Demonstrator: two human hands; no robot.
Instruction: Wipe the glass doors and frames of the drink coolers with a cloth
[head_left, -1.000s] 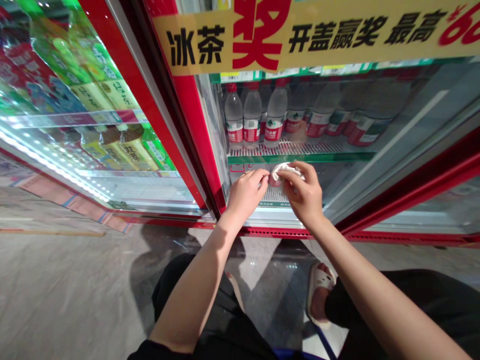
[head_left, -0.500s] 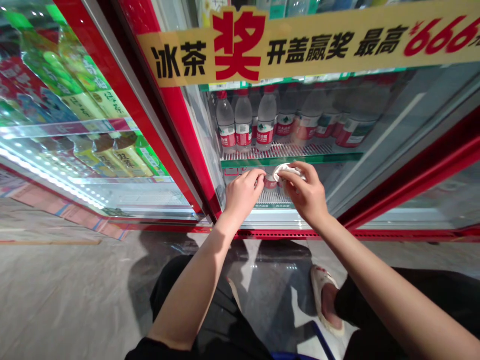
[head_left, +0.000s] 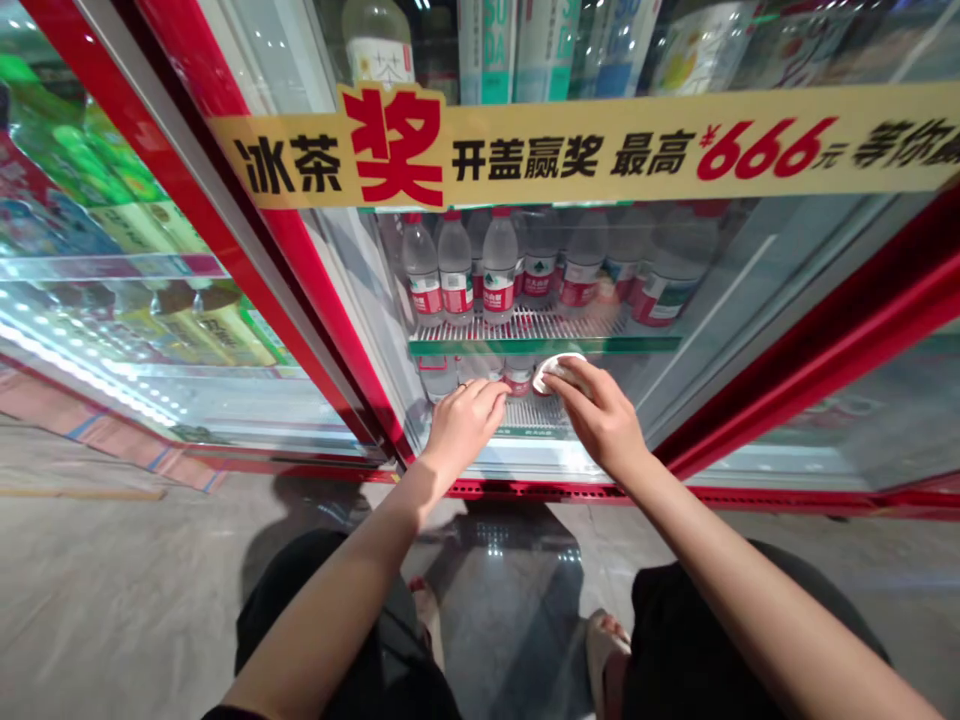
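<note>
A folded white wad that looks like a cloth or wipe [head_left: 553,368] is pinched between the fingers and thumb of my right hand [head_left: 604,415]. It is held in front of the glass door of a red-framed drinks cooler; whether it touches the glass I cannot tell. To its left, a short gap away, is my left hand [head_left: 463,422], its fingers bent and drawn together, their tips pointing toward the wad. What lies inside them, if anything, is hidden. Behind the glass, water bottles [head_left: 499,268] with red caps and labels stand on a shelf above both hands.
A yellow banner [head_left: 525,160] with black and red lettering crosses the door. More drinks fill the left cooler [head_left: 172,390]. Red door frames [head_left: 795,350] run along both sides. Grey floor [head_left: 495,590] lies below, with my knees bent apart and my feet close to the cooler base.
The view has shifted, so the banner and bottles sit lower and farther left. My right hand still holds the white wad, and both hands appear slightly lower. My knees and feet show differently.
</note>
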